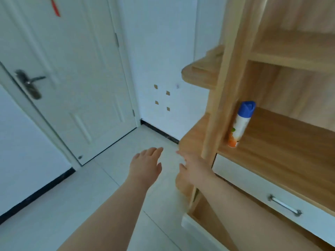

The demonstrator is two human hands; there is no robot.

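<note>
Because the can (241, 124) stands upright on the shelf (290, 142), tucked just behind the post (217, 105) at the shelf's left front corner, you need to come at it from the open side to the right of that post, not straight through it. Its blue cap is on top and its body sits just beside the post, so there is little room for fingers on that side. The better hold is probably round the white middle, with your thumb toward you and your fingers behind.

Your right grip (192, 165) is released, fingers straight and holding nothing. It is low at the shelf's corner, by the post's foot; whether it touches the wood is too blurred to tell. Raise it and swing it right, past the post, before you close.

A tall, narrow can likely tips easily, so take it squarely and lift straight up before drawing it out. Your left grip (145, 165) is also released, palm down over the floor (72, 205), apart from the shelf. It could steady the post if needed. Mind the drawer (253, 183) under the shelf as your forearm passes.
</note>
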